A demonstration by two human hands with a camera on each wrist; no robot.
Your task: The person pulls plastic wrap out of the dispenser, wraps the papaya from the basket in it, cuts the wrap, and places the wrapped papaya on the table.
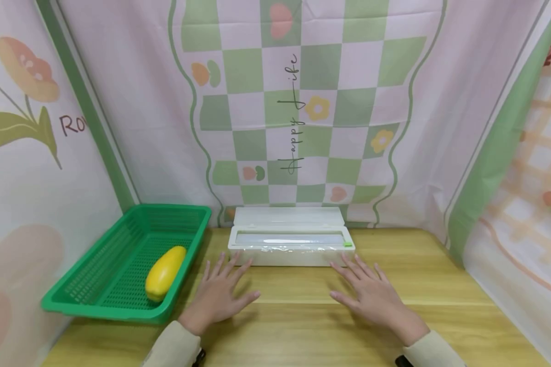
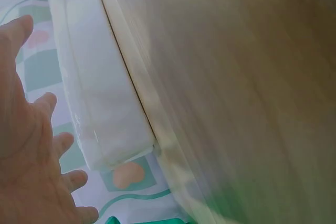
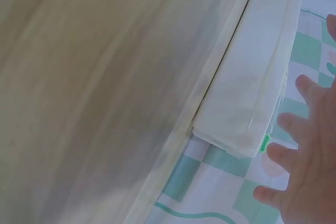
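A white cling film dispenser (image 1: 292, 257) stands at the back of the table with its lid (image 1: 288, 216) raised. Clear film shows inside it, and a small green slider (image 1: 347, 244) sits at its right end. My left hand (image 1: 219, 293) is spread palm down before the dispenser's left end, holding nothing. Before the right end, my right hand (image 1: 372, 294) is likewise spread with fingers straight and nothing in it. In the wrist views the left hand (image 2: 31, 140) and right hand (image 3: 310, 156) appear apart from the white box.
On the left stands a green plastic basket (image 1: 96, 255) with a smooth, elongated yellow fruit (image 1: 166, 273) lying in it. Patterned cloth (image 1: 280, 112) hangs behind and at both sides of the wooden table (image 1: 294, 326).
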